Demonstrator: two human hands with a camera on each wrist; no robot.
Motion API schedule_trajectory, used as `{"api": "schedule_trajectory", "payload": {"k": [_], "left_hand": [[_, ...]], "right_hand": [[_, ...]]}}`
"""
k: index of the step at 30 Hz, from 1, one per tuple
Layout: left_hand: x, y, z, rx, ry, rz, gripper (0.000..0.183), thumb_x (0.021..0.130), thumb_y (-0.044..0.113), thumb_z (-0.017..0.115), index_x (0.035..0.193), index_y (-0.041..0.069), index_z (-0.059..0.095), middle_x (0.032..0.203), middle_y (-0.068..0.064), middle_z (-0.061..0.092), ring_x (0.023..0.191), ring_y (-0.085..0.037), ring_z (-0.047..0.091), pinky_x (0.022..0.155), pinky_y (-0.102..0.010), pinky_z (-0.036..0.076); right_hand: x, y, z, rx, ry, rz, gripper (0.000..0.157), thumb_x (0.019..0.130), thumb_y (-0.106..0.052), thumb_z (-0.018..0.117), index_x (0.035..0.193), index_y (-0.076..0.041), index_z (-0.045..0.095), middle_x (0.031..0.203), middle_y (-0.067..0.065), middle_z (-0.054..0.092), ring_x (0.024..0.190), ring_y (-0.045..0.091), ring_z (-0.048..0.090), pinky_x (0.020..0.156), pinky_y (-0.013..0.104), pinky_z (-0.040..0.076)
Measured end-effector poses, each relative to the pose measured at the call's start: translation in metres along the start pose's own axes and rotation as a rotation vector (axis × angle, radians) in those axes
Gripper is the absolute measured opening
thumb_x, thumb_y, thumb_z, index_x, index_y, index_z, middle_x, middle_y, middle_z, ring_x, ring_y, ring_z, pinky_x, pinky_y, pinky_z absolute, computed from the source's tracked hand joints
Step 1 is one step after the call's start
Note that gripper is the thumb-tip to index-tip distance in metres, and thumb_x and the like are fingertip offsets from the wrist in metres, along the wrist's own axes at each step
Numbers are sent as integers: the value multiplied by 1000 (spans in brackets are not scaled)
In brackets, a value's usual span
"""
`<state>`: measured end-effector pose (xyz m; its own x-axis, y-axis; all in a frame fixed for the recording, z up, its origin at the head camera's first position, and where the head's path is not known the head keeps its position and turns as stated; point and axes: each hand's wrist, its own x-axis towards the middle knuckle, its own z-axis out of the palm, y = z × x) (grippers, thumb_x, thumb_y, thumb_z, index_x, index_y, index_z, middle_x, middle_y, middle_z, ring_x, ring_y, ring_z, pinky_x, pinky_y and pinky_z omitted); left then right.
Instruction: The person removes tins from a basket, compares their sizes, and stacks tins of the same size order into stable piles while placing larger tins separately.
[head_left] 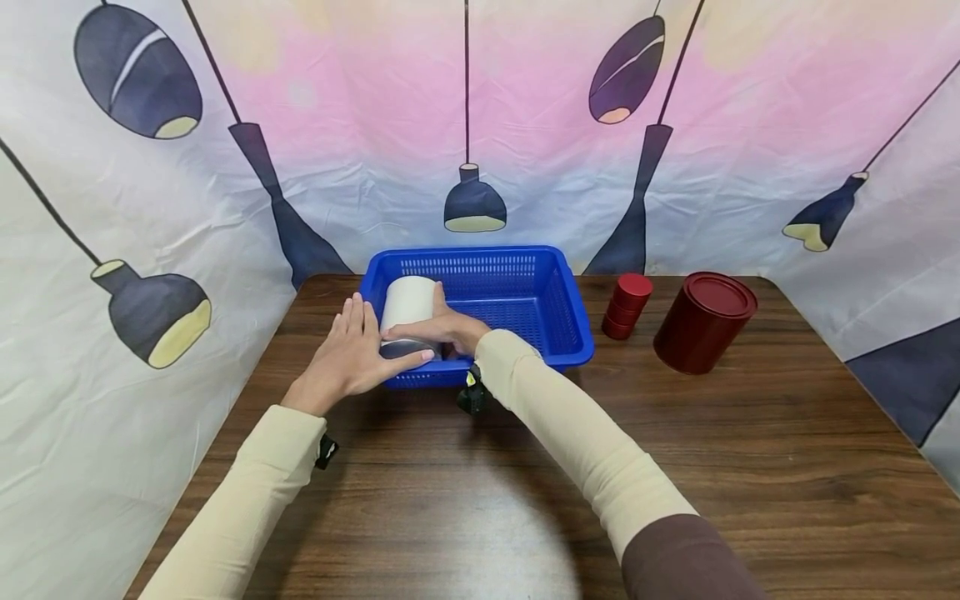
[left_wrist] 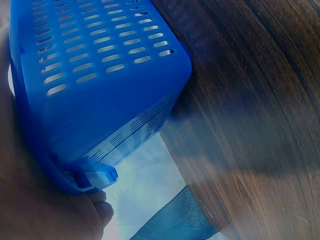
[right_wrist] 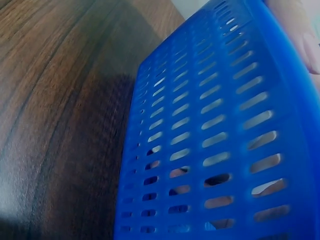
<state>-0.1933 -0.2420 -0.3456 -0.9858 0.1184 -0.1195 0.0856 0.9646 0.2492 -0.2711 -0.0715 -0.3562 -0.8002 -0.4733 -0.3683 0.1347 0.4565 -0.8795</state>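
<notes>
A white cylindrical canister with a greyish band near its lower end stands inside the left part of a blue plastic basket. My right hand grips the canister from its right side, thumb across the front and fingers behind. Over the basket's front left corner lies my left hand, fingers straight along the left side, thumb stretched to the right in front of the canister. The left wrist view shows the basket's slotted wall with fingertips past its rim. Slots in the basket wall fill the right wrist view.
Right of the basket stand a small stack of red tins and a larger dark red lidded can. The brown wooden table extends toward me. A curtain printed with lamps hangs behind.
</notes>
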Motion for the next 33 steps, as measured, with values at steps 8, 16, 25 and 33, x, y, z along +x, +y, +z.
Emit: {"api": "schedule_trajectory", "payload": {"k": [8, 16, 25, 33], "left_hand": [[0, 0, 0, 4, 6, 5, 135, 81, 92, 37, 155, -14, -3, 162, -33, -16, 150, -47, -15, 121, -59, -3], [-1, 0, -1, 12, 5, 5, 135, 81, 92, 37, 154, -15, 0, 162, -33, -15, 150, -48, -14, 121, -60, -3], [0, 0, 0, 14, -3, 5, 134, 82, 91, 38, 154, -16, 0, 161, -34, -15, 150, -48, -15, 121, -60, -3], [1, 0, 0, 14, 0, 5, 135, 81, 92, 38, 154, -16, -1, 161, -34, -15, 149, -49, -15, 120, -61, -3]], "right_hand": [[5, 1, 0, -13, 19, 36, 134, 78, -48, 84, 159, -31, -22, 156, 10, 27, 130, 31, 44, 103, 61, 44], [-1, 3, -13, 48, 25, 24, 136, 75, -48, 86, 160, -32, -18, 156, 14, 27, 121, 37, 51, 89, 64, 52], [-3, 3, -24, 41, 72, 49, 134, 75, -47, 87, 160, -38, -16, 155, 13, 28, 117, 37, 53, 75, 57, 58], [-13, -4, -36, 73, 71, 32, 131, 76, -43, 87, 159, -43, -15, 154, 14, 28, 112, 41, 58, 66, 55, 60]]}}
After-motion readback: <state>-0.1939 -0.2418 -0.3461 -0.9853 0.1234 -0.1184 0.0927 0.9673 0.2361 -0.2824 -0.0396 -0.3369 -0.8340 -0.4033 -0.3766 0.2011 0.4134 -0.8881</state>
